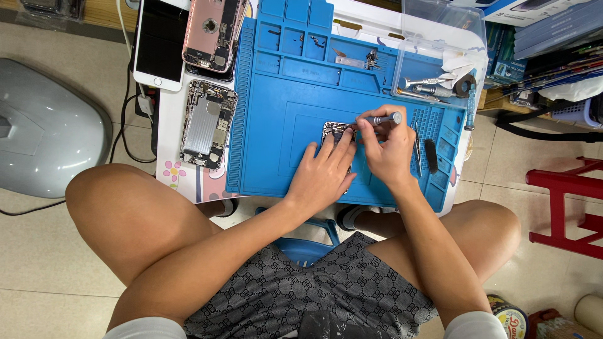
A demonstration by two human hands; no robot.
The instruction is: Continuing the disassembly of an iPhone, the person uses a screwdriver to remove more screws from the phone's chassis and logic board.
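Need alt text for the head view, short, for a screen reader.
Seen from above, a seated person's left hand steadies an opened phone on a blue repair mat while the right hand works a small screwdriver into it. Two more opened phone bodies and a white phone screen lie to the left; tweezers rest to the right.

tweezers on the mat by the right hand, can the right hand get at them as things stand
Probably yes: the tweezers lie uncovered on the blue mat just beside the right hand, though that hand holds a screwdriver.
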